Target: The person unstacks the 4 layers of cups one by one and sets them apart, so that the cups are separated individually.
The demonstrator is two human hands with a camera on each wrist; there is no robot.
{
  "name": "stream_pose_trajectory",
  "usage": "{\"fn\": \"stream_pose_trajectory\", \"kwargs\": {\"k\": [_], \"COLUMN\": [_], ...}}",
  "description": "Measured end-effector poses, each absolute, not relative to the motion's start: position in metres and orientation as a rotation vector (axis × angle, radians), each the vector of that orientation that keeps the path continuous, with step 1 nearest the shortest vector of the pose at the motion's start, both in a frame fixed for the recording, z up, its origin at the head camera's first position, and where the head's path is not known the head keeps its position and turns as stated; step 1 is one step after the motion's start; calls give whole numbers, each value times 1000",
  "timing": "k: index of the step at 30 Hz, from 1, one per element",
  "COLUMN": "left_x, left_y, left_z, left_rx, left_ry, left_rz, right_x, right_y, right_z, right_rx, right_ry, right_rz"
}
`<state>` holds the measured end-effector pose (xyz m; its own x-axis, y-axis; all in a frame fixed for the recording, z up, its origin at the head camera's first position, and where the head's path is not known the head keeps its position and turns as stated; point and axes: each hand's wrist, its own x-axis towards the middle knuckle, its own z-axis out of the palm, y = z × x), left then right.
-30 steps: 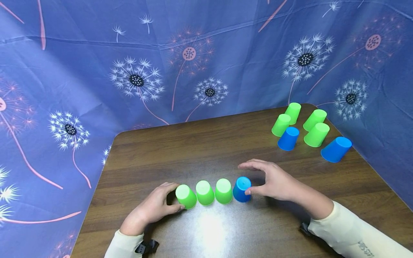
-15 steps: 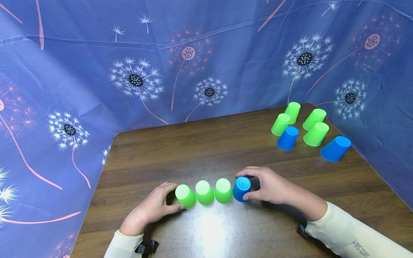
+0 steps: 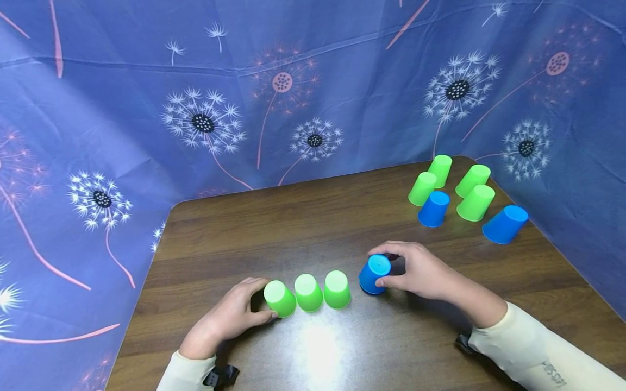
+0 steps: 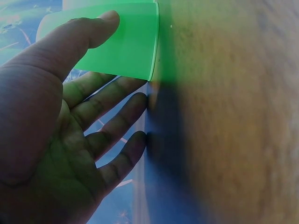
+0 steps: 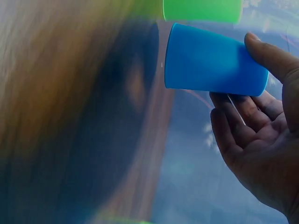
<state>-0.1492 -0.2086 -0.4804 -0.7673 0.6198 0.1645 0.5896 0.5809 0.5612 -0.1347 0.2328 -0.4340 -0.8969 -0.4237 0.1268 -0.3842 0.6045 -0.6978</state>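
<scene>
Three upside-down green cups stand in a row on the table: a left one [image 3: 280,298], a middle one [image 3: 308,292] and a right one [image 3: 337,290]. My left hand [image 3: 235,314] holds the left cup between thumb and fingers; in the left wrist view its thumb lies on the green wall [image 4: 126,46] and the lower fingers touch the table. A blue cup [image 3: 375,274], also upside down, is pinched by my right hand [image 3: 423,271] near its base. In the right wrist view, the blue cup [image 5: 210,60] appears raised off the table, apart from the green row.
At the far right of the wooden table [image 3: 244,233] stand several more upside-down cups, green ones [image 3: 476,203] and blue ones, including one blue cup [image 3: 433,209] and another blue cup [image 3: 505,224] near the right edge. A blue dandelion-print cloth [image 3: 313,98] hangs behind the table.
My right hand has closed round the blue cup, then carried it a little to the right and away from the row. The left hand and green cups stay in place.
</scene>
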Motion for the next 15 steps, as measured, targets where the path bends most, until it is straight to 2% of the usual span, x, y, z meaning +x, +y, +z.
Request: {"fn": "stream_pose_trajectory", "kwargs": {"k": [8, 15], "left_x": [-150, -151], "left_y": [-209, -211], "left_z": [-480, -479], "left_rx": [1060, 1025], "left_ry": [2732, 2707], "left_rz": [935, 945], "right_x": [-139, -137], "right_y": [273, 313], "right_z": [-426, -419], "right_rx": [-561, -269], "right_ry": [2961, 3089], "right_rz": [-1193, -1135]}}
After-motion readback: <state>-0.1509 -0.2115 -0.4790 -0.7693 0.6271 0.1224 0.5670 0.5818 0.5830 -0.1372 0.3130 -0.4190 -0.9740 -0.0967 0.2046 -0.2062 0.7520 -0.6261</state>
